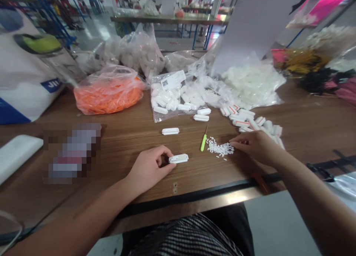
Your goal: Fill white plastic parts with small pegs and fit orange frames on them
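Two hands (147, 170) (258, 148), one white connector (178, 158).

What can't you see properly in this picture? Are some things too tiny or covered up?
All in the head view:
The blurred patch on the table: pixelation hides what it is.
The tiny white pieces: too small to show their shape.
The white block: the left hand hides one end.
The orange pieces: the plastic bag blurs them.
The printed bag: cut off by the left edge.

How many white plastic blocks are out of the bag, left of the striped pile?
4: one block and another just below the bag, one alone on the table, and one pinched in the left hand.
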`<state>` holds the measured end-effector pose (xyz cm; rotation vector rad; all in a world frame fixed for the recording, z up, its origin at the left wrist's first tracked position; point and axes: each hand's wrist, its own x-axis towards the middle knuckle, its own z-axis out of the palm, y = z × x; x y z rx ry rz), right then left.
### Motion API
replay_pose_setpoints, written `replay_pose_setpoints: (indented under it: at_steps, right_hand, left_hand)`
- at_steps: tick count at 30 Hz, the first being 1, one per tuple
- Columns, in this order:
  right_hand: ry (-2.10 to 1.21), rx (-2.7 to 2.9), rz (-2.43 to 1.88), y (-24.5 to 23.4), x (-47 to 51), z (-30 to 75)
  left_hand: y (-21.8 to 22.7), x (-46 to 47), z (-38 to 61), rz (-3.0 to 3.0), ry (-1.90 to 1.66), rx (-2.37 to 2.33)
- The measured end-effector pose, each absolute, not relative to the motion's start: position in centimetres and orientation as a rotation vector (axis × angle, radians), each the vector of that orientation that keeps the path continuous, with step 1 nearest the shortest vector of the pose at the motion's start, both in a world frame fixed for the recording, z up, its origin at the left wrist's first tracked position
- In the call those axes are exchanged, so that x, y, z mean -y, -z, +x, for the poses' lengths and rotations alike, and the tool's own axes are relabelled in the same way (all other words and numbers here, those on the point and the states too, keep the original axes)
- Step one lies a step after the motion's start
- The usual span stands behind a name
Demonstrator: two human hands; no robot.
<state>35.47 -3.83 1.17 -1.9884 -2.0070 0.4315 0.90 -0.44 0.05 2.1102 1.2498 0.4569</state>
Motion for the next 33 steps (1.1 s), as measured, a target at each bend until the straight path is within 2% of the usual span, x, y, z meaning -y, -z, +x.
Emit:
replay_pose_setpoints:
  at_steps: [8,14,18,21,33]
  right_hand:
    - [-0.247,2.177,-1.956,-0.9,3.9,35.2]
    - [-0.339,1.940,-1.932,-2.8,4.2,32.8]
    - [-0.405,2.019,-1.479,-3.6,4.0,26.7]
    - [-0.496,2.133,-1.345,-2.9,3.5,23.1]
    - [-0.510,2.237,-1.334,-1.2,2.6,21.3]
  left_hand:
    - [0.0,0.7,1.0,2.067,-0.473,-1.254]
    - [0.1,0.9,1.0,2.044,-0.463,-1.267]
    - [0.1,1.0,1.0,2.023,-0.453,-1.285]
    - [0.1,1.0,1.1,2.022,-0.457,-1.277]
    - [0.3,1.0,1.1,2.049,-0.519,-1.230]
